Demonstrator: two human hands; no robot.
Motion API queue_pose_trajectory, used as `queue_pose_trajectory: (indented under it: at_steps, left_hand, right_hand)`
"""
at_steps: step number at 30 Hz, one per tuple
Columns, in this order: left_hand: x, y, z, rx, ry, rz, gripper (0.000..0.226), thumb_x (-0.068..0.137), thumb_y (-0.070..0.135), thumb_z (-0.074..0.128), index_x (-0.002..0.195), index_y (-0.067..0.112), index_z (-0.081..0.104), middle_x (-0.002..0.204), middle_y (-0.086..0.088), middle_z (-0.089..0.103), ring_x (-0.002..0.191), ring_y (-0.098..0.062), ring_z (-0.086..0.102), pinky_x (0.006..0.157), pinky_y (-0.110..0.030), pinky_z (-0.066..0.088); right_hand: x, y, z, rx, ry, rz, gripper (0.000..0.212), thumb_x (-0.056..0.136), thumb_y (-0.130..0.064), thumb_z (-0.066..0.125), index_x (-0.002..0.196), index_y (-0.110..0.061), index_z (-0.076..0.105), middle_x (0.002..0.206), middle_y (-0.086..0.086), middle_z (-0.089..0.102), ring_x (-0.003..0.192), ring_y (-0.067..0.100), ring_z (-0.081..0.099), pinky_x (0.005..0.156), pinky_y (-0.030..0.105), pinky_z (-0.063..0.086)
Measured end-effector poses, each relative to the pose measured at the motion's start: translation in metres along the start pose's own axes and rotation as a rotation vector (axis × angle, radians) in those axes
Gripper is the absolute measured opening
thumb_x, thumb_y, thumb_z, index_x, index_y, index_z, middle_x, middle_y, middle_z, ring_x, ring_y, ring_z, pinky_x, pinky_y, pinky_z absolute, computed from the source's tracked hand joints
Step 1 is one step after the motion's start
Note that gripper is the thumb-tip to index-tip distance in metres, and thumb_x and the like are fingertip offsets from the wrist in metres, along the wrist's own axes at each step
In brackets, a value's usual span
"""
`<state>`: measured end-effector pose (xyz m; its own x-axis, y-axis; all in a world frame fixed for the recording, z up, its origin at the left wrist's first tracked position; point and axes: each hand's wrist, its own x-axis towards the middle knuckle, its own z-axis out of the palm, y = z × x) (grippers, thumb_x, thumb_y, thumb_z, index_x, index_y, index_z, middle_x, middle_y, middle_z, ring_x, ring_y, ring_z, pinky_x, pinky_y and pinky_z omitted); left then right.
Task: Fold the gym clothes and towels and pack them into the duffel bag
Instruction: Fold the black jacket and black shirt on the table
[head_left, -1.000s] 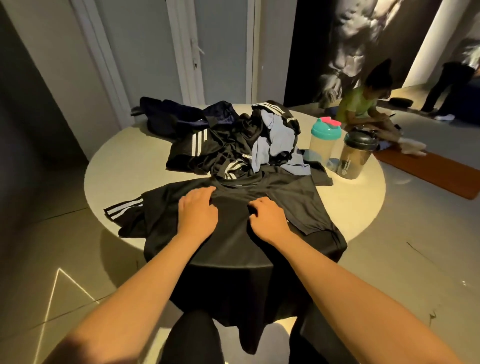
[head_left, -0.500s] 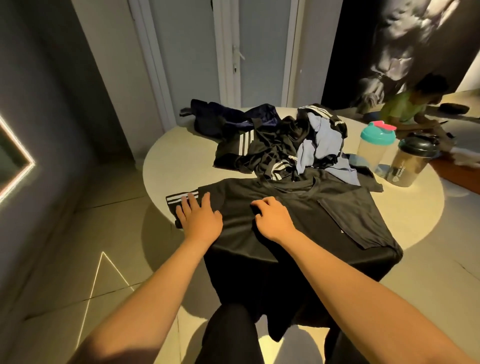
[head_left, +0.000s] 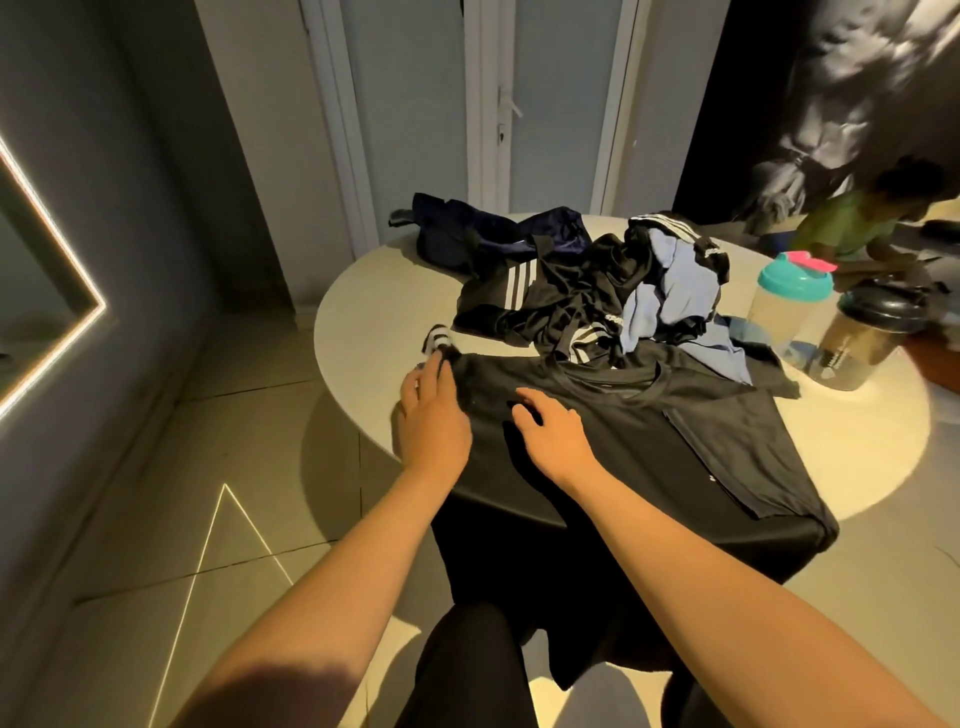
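Two hands are working on a black T-shirt (head_left: 727, 441) that is lying front-up at the near edge of the round bench (head_left: 374, 312), neck pointing to the middle, hem & lower part hanging over the near edge. L hand (head_left: 434, 431) is reaching to the shirt's left shoulder, fingertips touching the bunched sleeve (head_left: 440, 339) w/ white stripes near the bench's left edge; can't tell if it's pinching the cloth or just pressing it. R hand (head_left: 553, 436) is lying palm-down on the chest area, fingers loose & spread, gripping nothing. The right side of the shirt is lying folded in over the body. Behind the collar, a pile of black striped clothes (head_left: 561, 296) is sitting approx. mid-bench, w/ a light-blue garment (head_left: 660, 291) draped in it & a navy garment (head_left: 488, 228) at the far edge. Near the right edge, a teal-lid shaker (head_left: 787, 301) & a black-lid shaker (head_left: 857, 343) are standing upright, just beside each other. Beyond the bench, a person in green (head_left: 852, 223) is crouching.
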<state>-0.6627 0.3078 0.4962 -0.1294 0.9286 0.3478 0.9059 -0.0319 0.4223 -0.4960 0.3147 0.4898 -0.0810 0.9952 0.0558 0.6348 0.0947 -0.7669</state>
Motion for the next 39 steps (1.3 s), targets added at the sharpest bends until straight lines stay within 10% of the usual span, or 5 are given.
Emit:
queue_pose_trajectory:
  at_steps: [6,12,22,34,39]
  left_hand:
    - [-0.010,0.022,0.006,-0.201,-0.011,0.419,0.051,0.092,0.018,0.060,0.138,0.035,0.048,0.161,0.005,0.026,0.148,-0.020,0.023,0.119,-0.040,0.022]
    - [-0.014,0.013,0.022,-0.240,-0.158,0.040,0.054,0.091,0.034,0.067,0.140,0.030,0.044,0.128,0.003,0.057,0.123,-0.024,0.045,0.102,-0.042,0.043]
    - [-0.027,0.014,0.011,-0.513,-0.085,0.183,0.033,0.101,0.033,0.057,0.134,0.026,0.059,0.142,0.010,0.048,0.130,-0.004,0.045,0.106,-0.017,0.037]
    - [-0.022,0.027,0.014,-0.349,-0.332,-0.003,0.053,0.105,0.052,0.029,0.153,0.031,0.038,0.151,0.004,0.049,0.136,-0.018,0.046,0.110,-0.039,0.040]
    - [-0.016,0.031,0.020,-0.321,-0.370,-0.019,0.049,0.100,0.053,0.021,0.094,0.032,0.065,0.137,-0.001,0.058,0.136,-0.022,0.044,0.106,-0.047,0.042]
  right_hand:
    - [-0.006,-0.001,-0.012,0.422,0.123,0.106,0.025,0.106,-0.029,0.039,0.106,-0.011,0.056,0.092,-0.004,0.060,0.087,0.016,0.053,0.071,0.030,0.039]
    - [-0.012,0.001,-0.016,0.495,0.152,0.086,0.059,0.104,-0.040,0.045,0.157,-0.031,0.021,0.137,-0.005,0.052,0.115,0.014,0.054,0.096,0.028,0.039]
    - [-0.009,0.007,-0.011,0.179,0.268,0.022,0.031,0.099,0.002,0.041,0.116,-0.004,0.067,0.142,0.005,0.034,0.122,0.007,0.040,0.085,-0.005,0.022]
    - [0.010,0.020,-0.035,-0.288,0.057,-0.069,0.066,0.086,0.006,0.050,0.147,-0.019,0.046,0.125,0.015,0.051,0.122,0.035,0.045,0.101,0.043,0.044]
    - [-0.005,0.027,-0.034,-0.163,0.170,-0.055,0.042,0.085,0.013,0.042,0.094,-0.013,0.074,0.104,0.010,0.045,0.105,0.028,0.045,0.087,0.028,0.038]
